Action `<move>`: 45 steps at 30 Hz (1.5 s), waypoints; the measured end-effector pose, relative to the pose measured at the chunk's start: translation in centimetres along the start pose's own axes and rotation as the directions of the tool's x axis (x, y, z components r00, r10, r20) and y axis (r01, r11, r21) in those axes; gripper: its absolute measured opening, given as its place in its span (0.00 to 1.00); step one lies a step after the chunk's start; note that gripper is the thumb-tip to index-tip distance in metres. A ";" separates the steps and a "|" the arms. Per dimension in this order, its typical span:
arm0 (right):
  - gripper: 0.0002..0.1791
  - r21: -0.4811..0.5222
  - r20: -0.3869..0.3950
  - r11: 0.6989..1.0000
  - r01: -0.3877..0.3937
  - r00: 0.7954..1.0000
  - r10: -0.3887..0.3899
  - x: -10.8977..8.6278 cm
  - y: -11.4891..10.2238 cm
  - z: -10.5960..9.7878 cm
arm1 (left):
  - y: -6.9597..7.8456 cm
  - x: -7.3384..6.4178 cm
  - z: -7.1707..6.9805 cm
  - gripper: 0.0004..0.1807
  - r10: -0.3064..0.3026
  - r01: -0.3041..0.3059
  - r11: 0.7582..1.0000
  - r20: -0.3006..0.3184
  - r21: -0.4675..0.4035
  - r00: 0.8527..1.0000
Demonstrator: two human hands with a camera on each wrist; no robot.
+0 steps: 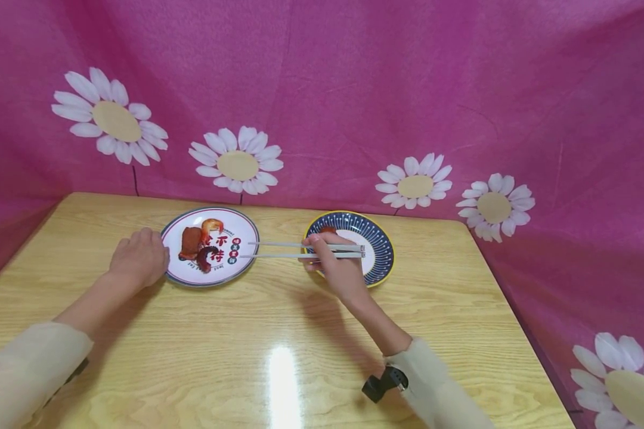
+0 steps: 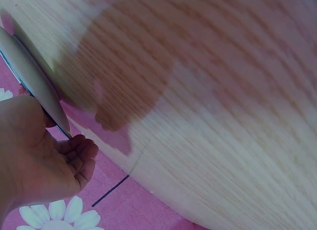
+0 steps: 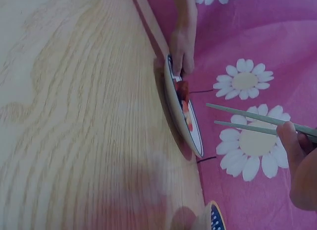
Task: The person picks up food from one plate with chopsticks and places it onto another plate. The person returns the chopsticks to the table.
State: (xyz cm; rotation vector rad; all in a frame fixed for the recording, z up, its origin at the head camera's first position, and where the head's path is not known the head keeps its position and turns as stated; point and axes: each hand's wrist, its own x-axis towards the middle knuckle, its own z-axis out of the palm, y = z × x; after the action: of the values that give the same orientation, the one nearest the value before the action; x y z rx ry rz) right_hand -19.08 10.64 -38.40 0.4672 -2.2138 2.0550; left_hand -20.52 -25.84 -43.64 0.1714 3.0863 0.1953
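Note:
My left hand (image 1: 139, 259) grips the left rim of a white plate (image 1: 174, 265) with a blue edge and printed characters; in the left wrist view, the rim (image 2: 58, 130) runs between thumb and fingers. On the plate lie a brown block of food (image 1: 191, 240), an orange shrimp (image 1: 211, 227) and a dark red curled tentacle piece (image 1: 204, 261). Chopsticks (image 1: 279, 256) are held in my right hand (image 1: 339, 268), tips apart and pointing left at the plate's right rim. Nothing shows between the tips (image 3: 214, 122). That hand overlaps a blue-patterned dish (image 1: 378, 238) with a yellow rim.
A reddish-brown food piece (image 1: 328, 230) shows in the blue dish, partly behind the right hand. Both dishes stand near the back of the wooden table (image 1: 209, 345). A pink cloth (image 1: 333, 107) with white flowers hangs behind and beside the table.

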 end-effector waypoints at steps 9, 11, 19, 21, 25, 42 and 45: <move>0.15 0.029 0.031 1.000 -0.002 1.000 0.001 -0.2 -0.2 1.8 | 0.2 0.0 -0.2 0.22 -0.010 0.010 1.000 0.015 -0.004 1.000; 0.14 0.037 0.036 0.999 0.000 0.999 -0.001 -0.2 -0.2 2.2 | 0.2 0.0 -0.2 0.22 -0.009 0.009 1.000 0.014 -0.002 1.000; 0.15 0.056 0.057 0.998 -0.041 0.998 0.038 -0.3 0.0 3.8 | 0.2 -0.1 -0.2 0.22 -0.009 0.009 1.000 0.012 0.001 1.000; 0.15 0.053 0.063 0.997 -0.054 0.997 0.051 -0.3 0.0 4.2 | 0.2 -0.1 -0.2 0.22 -0.008 0.008 1.000 0.008 -0.002 1.000; 0.15 0.046 0.074 0.997 -0.055 0.996 0.051 -0.3 0.1 4.8 | 0.2 -0.1 -0.1 0.22 -0.008 0.008 1.000 0.002 -0.003 1.000; 0.15 0.050 0.070 0.997 -0.055 0.996 0.051 0.2 0.7 6.5 | 0.1 -0.1 0.0 0.22 0.002 -0.002 1.000 -0.003 0.006 1.000; 0.14 0.038 0.058 0.998 -0.049 0.997 0.047 0.2 0.9 6.9 | 0.1 -0.1 0.0 0.22 0.000 0.000 1.000 0.000 0.005 1.000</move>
State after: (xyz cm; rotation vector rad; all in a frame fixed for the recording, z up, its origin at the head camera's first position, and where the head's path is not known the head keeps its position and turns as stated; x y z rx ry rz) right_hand -18.57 3.87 -39.87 0.4870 -2.2410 2.1397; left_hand -20.41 -25.72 -43.60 0.1724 3.0868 0.1875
